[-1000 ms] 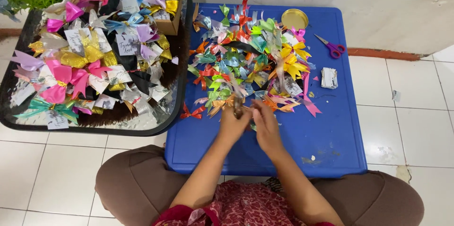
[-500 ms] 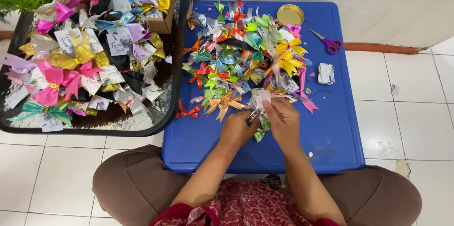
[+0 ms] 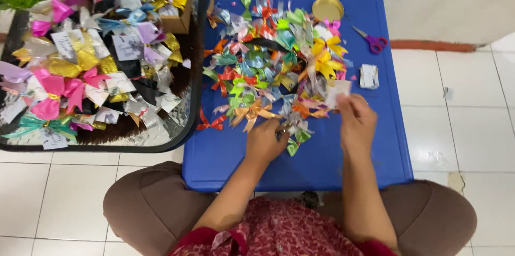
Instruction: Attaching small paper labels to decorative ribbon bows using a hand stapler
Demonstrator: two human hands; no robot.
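Observation:
A heap of small coloured ribbon bows (image 3: 271, 63) covers the far half of a low blue plastic table (image 3: 370, 149). My left hand (image 3: 265, 141) is closed on a green and silver ribbon bow (image 3: 295, 137) at the near edge of the heap. My right hand (image 3: 357, 119) is raised to the right of it, pinching a small white paper tag (image 3: 338, 92) between its fingertips. My knees in brown cloth frame the table's near side.
A big black tray (image 3: 190, 100) on the left holds several bows with paper tags and a cardboard box (image 3: 185, 4). On the table lie purple-handled scissors (image 3: 370, 40), a round gold lid (image 3: 328, 8) and a small stack of white tags (image 3: 369, 76). White floor tiles surround everything.
My hands were together at the heap's near edge. Now they have parted: the right has lifted away to the right with a white tag, the left stays on the bow.

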